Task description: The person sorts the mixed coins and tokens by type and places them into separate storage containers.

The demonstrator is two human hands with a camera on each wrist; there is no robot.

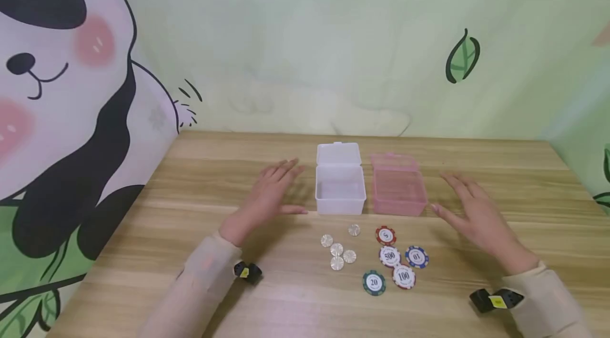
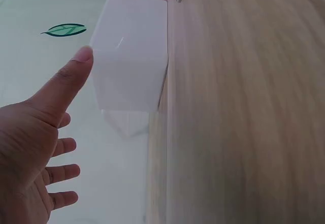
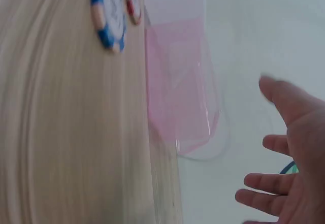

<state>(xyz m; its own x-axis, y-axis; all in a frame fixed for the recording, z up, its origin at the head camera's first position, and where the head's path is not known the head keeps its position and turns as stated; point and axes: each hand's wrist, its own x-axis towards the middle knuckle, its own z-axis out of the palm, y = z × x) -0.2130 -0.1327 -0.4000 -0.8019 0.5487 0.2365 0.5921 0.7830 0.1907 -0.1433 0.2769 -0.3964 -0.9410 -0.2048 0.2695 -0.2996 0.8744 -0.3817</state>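
Observation:
Side by side stand a white plastic box point(image 1: 340, 206) and a translucent pink box point(image 1: 399, 207), both with their lids tipped back. My left hand point(image 1: 267, 195) hovers left of the white box, fingers extended and thumb apart, holding nothing. To the right of the pink box is my right hand point(image 1: 478, 216), also spread and holding nothing. In front of the boxes lie several small clear, ridged discs point(image 1: 337, 249) and several poker chips, among them a blue one point(image 1: 416, 257), a red one point(image 1: 385, 235) and a green one point(image 1: 374, 283).
The boxes and chips lie on a wood-grain table point(image 1: 286, 301). Its far edge meets a pale green wall point(image 1: 305, 52) with a painted panda point(image 1: 62, 89) at the left. A black wrist camera sits on each sleeve.

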